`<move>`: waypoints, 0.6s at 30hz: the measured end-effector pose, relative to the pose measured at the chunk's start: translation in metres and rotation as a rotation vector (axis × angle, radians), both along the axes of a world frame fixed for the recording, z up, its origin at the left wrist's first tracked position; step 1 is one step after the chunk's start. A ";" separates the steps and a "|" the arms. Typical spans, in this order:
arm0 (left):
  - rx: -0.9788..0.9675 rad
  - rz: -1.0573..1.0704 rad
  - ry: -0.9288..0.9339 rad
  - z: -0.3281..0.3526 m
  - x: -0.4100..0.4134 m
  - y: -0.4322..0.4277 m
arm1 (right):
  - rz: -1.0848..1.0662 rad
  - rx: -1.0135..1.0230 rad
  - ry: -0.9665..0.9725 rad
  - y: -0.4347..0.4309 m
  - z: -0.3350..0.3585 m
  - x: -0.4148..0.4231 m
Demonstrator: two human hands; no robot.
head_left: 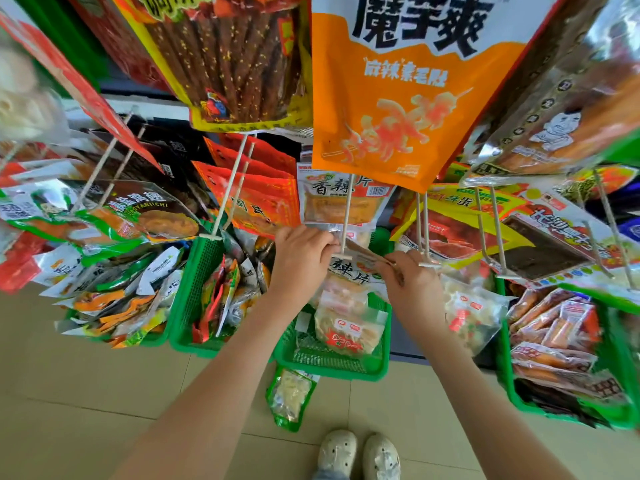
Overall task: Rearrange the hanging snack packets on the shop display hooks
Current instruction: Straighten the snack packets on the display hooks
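Both forearms reaching up to the middle display hook (pixel 347 216), left hand (pixel 300 259) pinching the spicy-strip packet (pixel 349 271) at the hook tip, right hand (pixel 414 284) fingers pinching its other top corner, green basket (pixel 332 368) below.

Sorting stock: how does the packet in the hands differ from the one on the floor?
The held packet is at the hook tip, pinched by left hand and right hand; the floor packet lies untouched on the tiles. The held packet bears a white label with black characters; the floor packet a green border. Both look partly see-through.
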State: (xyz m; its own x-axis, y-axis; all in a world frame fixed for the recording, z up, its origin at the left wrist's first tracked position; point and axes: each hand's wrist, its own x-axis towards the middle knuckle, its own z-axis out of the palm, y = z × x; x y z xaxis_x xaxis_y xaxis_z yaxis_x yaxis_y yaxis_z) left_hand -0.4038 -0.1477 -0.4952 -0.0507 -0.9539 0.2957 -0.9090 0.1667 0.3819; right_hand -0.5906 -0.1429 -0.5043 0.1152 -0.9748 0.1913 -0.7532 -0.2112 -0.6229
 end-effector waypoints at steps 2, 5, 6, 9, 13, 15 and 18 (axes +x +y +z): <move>-0.044 -0.018 -0.001 -0.002 -0.001 0.002 | -0.017 0.030 -0.014 0.001 -0.003 -0.006; -0.096 -0.007 -0.002 -0.002 0.001 0.006 | -0.055 0.062 -0.011 0.002 -0.010 -0.017; -0.099 -0.001 -0.008 -0.002 0.001 0.007 | -0.078 0.066 -0.004 0.002 -0.012 -0.020; -0.105 0.001 -0.021 0.000 0.001 0.007 | -0.149 0.095 -0.002 0.004 -0.015 -0.026; -0.128 -0.008 -0.046 0.001 0.001 0.005 | -0.187 0.163 0.019 0.005 -0.012 -0.022; -0.130 0.001 -0.034 0.001 0.001 0.004 | -0.199 0.159 0.022 0.005 -0.009 -0.020; -0.104 0.015 0.000 0.000 0.000 0.001 | -0.219 0.155 0.038 0.007 -0.005 -0.016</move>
